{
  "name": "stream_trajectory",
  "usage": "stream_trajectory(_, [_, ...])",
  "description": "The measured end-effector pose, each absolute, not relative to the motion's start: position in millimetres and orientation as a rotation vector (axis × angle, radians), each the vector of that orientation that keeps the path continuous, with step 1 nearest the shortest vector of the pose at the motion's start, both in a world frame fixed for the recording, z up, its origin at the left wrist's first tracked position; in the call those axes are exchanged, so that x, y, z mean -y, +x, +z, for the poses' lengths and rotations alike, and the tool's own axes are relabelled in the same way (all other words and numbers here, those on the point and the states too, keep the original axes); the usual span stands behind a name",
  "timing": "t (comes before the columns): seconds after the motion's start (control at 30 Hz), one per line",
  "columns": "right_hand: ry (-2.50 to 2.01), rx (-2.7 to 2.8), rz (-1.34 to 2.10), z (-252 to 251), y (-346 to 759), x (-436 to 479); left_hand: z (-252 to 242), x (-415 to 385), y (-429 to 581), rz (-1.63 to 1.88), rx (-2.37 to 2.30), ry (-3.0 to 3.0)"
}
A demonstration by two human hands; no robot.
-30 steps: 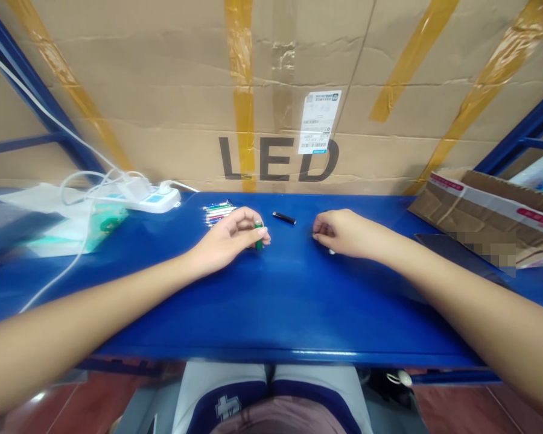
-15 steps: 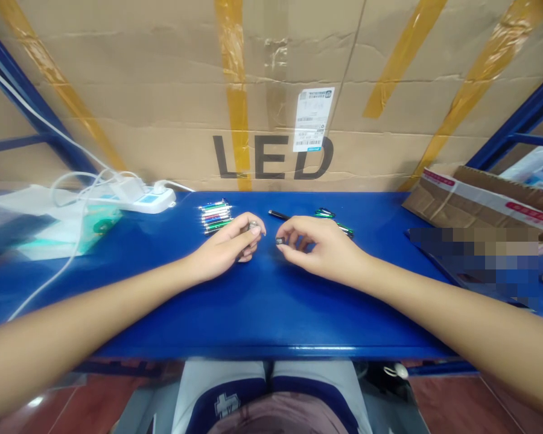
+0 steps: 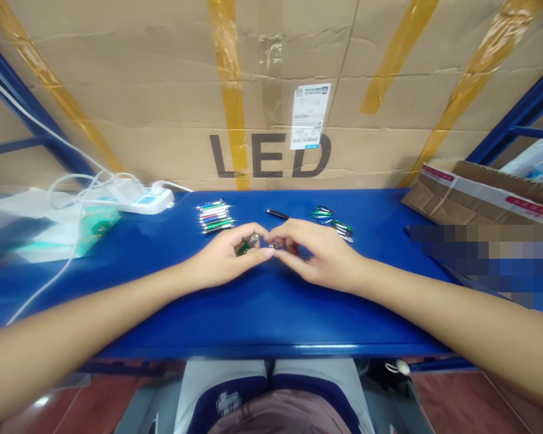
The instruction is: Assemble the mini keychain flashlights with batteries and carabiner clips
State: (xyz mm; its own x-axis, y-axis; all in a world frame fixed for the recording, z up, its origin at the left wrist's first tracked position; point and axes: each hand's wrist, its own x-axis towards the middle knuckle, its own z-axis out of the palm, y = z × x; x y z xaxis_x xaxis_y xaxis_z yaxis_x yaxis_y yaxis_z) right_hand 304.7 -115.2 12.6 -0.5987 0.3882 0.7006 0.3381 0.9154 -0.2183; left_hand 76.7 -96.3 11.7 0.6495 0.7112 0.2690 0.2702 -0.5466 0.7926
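My left hand (image 3: 226,258) is closed around a small green tube with a silver tip (image 3: 248,244), held just above the blue table (image 3: 271,313). Fingertip to fingertip with it, my right hand (image 3: 312,256) pinches a tiny dark and silver part (image 3: 273,245) close to that tip. A row of small green, silver and pink tubes (image 3: 215,217) lies just behind my left hand. Behind my right hand lie a few green clips (image 3: 332,220), and a short black stick (image 3: 277,213) rests between the two piles.
A white power strip (image 3: 147,198) with looping white cables sits at the back left, beside a pale packet (image 3: 72,232). An open cardboard box (image 3: 479,193) stands at the right. A large cardboard sheet marked LED (image 3: 271,90) walls off the back.
My right hand has come leftward from the table's right side, bringing a small part to my left hand's tube. The green clips it covered now show. My left hand barely moved.
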Motion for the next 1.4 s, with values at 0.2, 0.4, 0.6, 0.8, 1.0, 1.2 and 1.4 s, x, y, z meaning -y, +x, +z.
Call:
stream_trajectory(0.2, [-0.537, 2.302, 0.113, 11, 305, 116, 14, 98, 77, 0.722, -0.746, 2.139])
stream_trajectory(0.4, [-0.479, 2.433, -0.114, 14, 311, 111, 18, 101, 78, 0.666, -0.720, 2.061])
stream_trajectory(0.6, [-0.468, 2.544, -0.380, 20, 311, 113, 21, 104, 79, 0.532, -0.692, 2.000])
stream_trajectory(0.8, [-0.529, 2.554, -0.258, 22, 309, 118, 20, 103, 75, 0.425, -0.643, 1.826])
stream_trajectory(1.0, [-0.652, 2.520, -0.208, 23, 311, 118, 18, 104, 75, 0.439, -0.639, 1.799])
stream_trajectory(1.2, [-0.681, 2.550, -0.295, 22, 312, 115, 15, 103, 78, 0.505, -0.636, 1.811])
stream_trajectory(1.4, [-0.671, 2.549, -0.378, 21, 315, 113, 17, 103, 78, 0.472, -0.627, 1.809])
